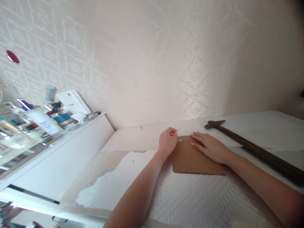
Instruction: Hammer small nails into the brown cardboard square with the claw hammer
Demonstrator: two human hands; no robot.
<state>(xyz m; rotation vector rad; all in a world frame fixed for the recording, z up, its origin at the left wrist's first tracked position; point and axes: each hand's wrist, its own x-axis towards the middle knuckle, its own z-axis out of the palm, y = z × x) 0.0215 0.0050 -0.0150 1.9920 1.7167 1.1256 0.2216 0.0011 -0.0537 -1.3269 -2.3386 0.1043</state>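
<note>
A flat brown cardboard piece [190, 160] lies on the white table [133, 139] near the wall. My right hand [210, 146] rests flat on its upper right part, fingers stretched out. My left hand [167, 141] is at the cardboard's upper left corner, fingers curled in a pinch around something small that I cannot make out. A tiny pale object [180, 141] sits at the cardboard's top edge between the two hands.
A long dark hammer [247, 145] lies on the table to the right, head near the wall. White textured sheet [190, 196] covers the near table. At left, a white shelf [78, 126] carries several bottles and jars [42, 120]. Patterned wallpaper is behind.
</note>
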